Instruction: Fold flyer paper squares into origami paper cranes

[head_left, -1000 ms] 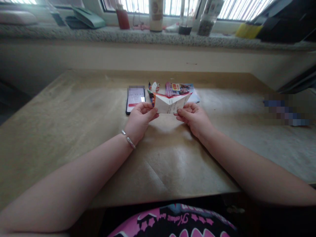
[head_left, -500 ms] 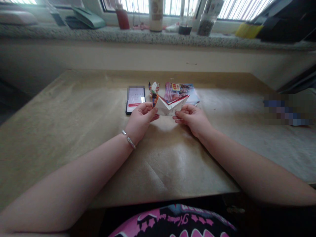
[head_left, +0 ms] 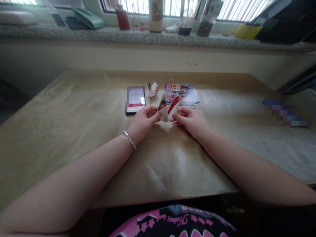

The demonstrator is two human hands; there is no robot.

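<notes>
A folded piece of printed paper [head_left: 168, 108], white with red and coloured patches, is pinched between both hands just above the brown table [head_left: 74, 131]. My left hand [head_left: 143, 121], with a silver bracelet on the wrist, grips its left side. My right hand [head_left: 189, 120] grips its right side. Both hands have their fingers curled closed round the paper, which stands narrow and upright with two points up.
A phone [head_left: 135, 99] with a lit screen lies just left of the hands. A small folded paper piece [head_left: 153, 89] and a stack of printed leaflets [head_left: 184, 93] lie behind them. Jars and bottles [head_left: 155, 14] stand on the windowsill [head_left: 74, 33].
The hands have come closer together, pressing the wide, opened paper shape into a narrow upright fold. The leaflets behind are more visible now.
</notes>
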